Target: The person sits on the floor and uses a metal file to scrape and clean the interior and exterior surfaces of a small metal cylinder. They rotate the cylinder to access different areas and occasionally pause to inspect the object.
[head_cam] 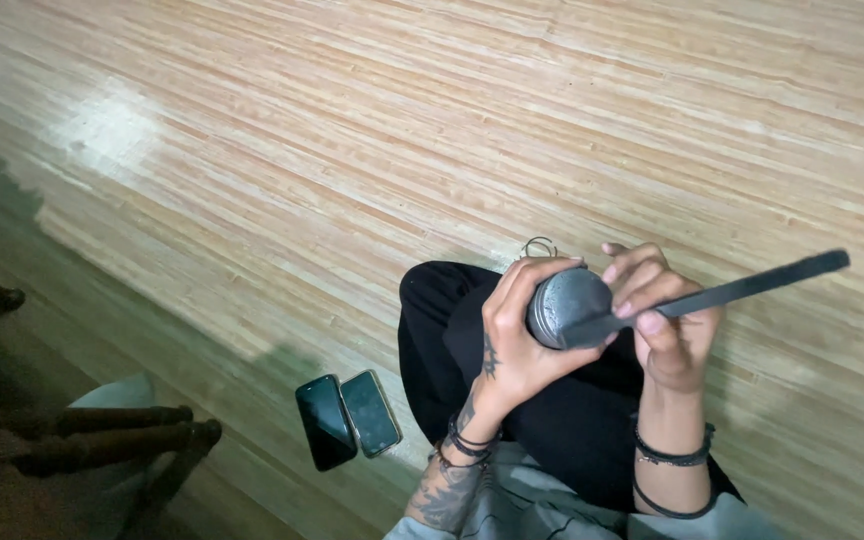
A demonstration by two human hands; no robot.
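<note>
The left hand (512,335) is gripping a round grey tin (564,305) over the lap — fingers curled tight around it; the right hand (664,318) is pinching a dark flat tool (742,290) against its lid.

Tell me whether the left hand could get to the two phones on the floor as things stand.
Probably not at once: the left hand is wrapped around a round grey tin. The phones lie on the floor by the left knee, nothing covering them.

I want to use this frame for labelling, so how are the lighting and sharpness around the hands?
Head view: dim overall, glare patch on the wooden floor upper left, deep shadow lower left; left hand and round grey object reasonably sharp; right hand and dark flat tool slightly soft.
</note>
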